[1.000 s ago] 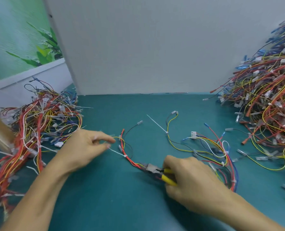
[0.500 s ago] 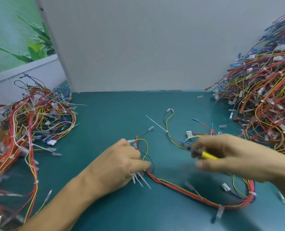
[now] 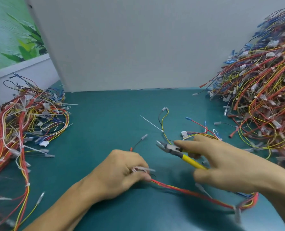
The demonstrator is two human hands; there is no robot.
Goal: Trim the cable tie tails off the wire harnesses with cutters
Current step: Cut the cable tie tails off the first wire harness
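Bright, even, diffuse light falls from overhead on the matte teal worktop. Soft, broad shadows lie under the left hand and the right hand, darkest toward the worktop's near edge. Motion blur smears the right hand, the white cable tie tails and the red and yellow wire harness that the left hand grips. The steel-nosed, yellow-handled cutters held in the right hand look sharper. Wide-angle distortion tilts the grey partition board and stretches the tangled wire piles at the left edge and right edge.
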